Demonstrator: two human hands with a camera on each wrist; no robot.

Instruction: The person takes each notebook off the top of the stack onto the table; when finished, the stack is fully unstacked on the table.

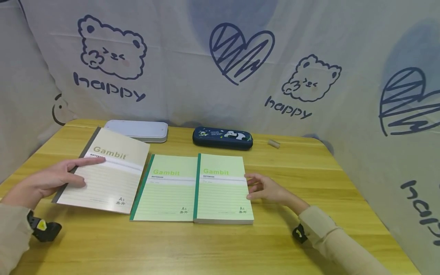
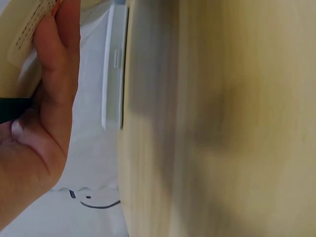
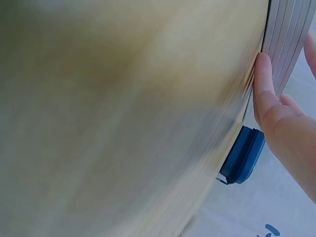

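My left hand [image 1: 56,177] grips a cream notebook [image 1: 110,179] with a grey spine at its left side, thumb and index finger lying over the cover. In the left wrist view, other fingers are under the raised notebook, where a printed label [image 2: 29,37] and a dark green strip [image 2: 15,109] show. A pale green notebook [image 1: 168,194] lies flat in the middle. Right beside it, a thicker stack of green-spined notebooks [image 1: 223,194] sits on the table. The fingers of my right hand [image 1: 266,189] touch the stack's right edge; in the right wrist view its layered sides [image 3: 284,39] show.
A white case [image 1: 137,130] stands at the back left, partly behind the cream notebook. Farther right are a dark blue pencil case [image 1: 222,138] with a panda and a small eraser-like block [image 1: 274,143]. A printed cloth [image 1: 178,68] hangs behind the wooden table [image 1: 292,244].
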